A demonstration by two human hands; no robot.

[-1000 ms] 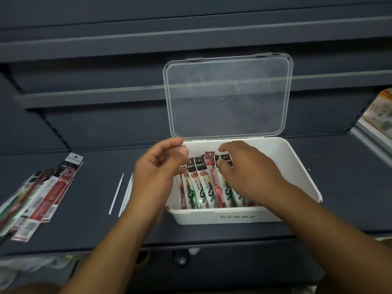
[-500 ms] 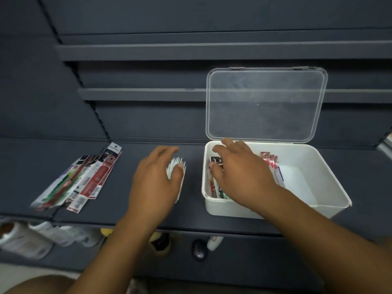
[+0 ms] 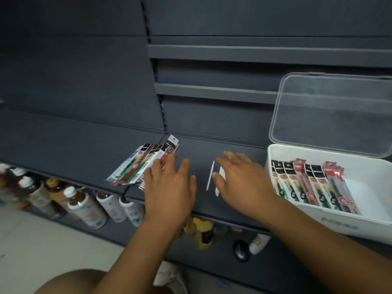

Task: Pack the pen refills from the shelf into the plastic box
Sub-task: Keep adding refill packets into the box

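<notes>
A pile of packaged pen refills [image 3: 141,164] lies on the dark shelf [image 3: 63,145] at centre left. My left hand [image 3: 169,185] hovers flat just right of the pile, fingers spread, fingertips over its right edge, holding nothing. My right hand [image 3: 244,183] is open above two thin white loose refills [image 3: 210,177], partly covering one. The white plastic box [image 3: 331,223] stands at the right with its clear lid [image 3: 331,113] raised. Several refill packs [image 3: 307,185] stand in a row in its left half.
Bottles [image 3: 84,204] line the lower shelf under the front edge, with a yellow item [image 3: 201,232] and a small white bottle [image 3: 257,242] below my hands. Empty dark shelf rails run across the back panel above. The box's right half is bare.
Both hands have left the box and moved left over the shelf. The left hand went from the white refills to the pack pile; the camera view swung left.
</notes>
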